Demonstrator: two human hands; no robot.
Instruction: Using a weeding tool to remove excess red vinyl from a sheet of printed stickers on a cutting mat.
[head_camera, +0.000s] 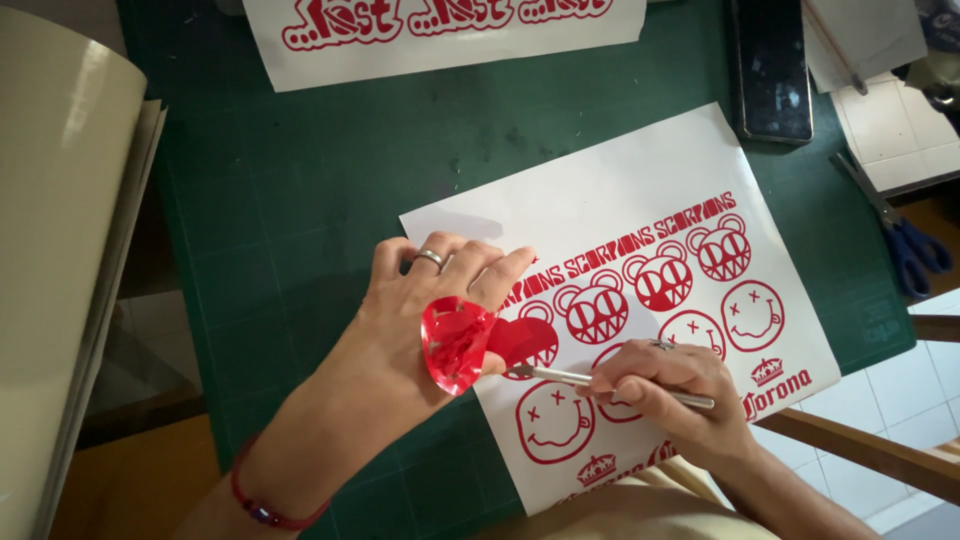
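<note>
Left hand (430, 300) flat, fingers spread, pinning the white sticker sheet (640, 200) on the green cutting mat (300, 200); red vinyl scraps (458, 343) stuck to it. Right hand (665, 385) clamped on a metal weeding tool (560, 376), tip at a red design.

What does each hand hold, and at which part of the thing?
The right hand holds a thin metal tool by the middle of its shaft. The left hand grips nothing; it presses on the white sticker sheet.
</note>
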